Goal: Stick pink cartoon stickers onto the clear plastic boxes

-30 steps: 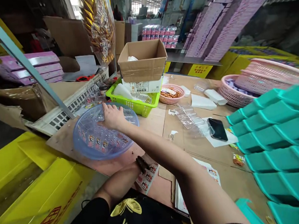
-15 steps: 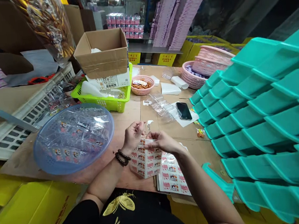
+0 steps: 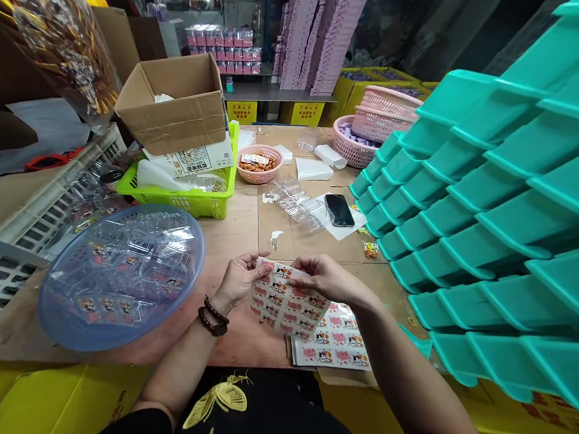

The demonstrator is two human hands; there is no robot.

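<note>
Between both hands hangs a sticker sheet (image 3: 286, 304) printed with rows of cats and pink figures, tilted above the table. My left hand (image 3: 241, 279), with dark beaded bracelets at the wrist, pinches its upper left corner. My right hand (image 3: 327, 277) grips the upper right edge between thumb and fingers. Under the right forearm lies a stack of similar sticker sheets (image 3: 333, 354) at the table's front edge. To the left, a blue round basket (image 3: 52, 329) holds clear plastic packs, some bearing cat stickers.
Teal stacked bins (image 3: 471, 229) rise along the right side. A phone (image 3: 339, 210) rests on white paper beside clear plastic trays (image 3: 298, 203). Behind stand a pink basket (image 3: 261, 177) of small brown items and a green basket (image 3: 208, 203) carrying a cardboard box (image 3: 176, 122).
My left hand has come down from above the sheet onto its upper left corner. The sheet has turned and spread toward the right. The whole view has shifted slightly.
</note>
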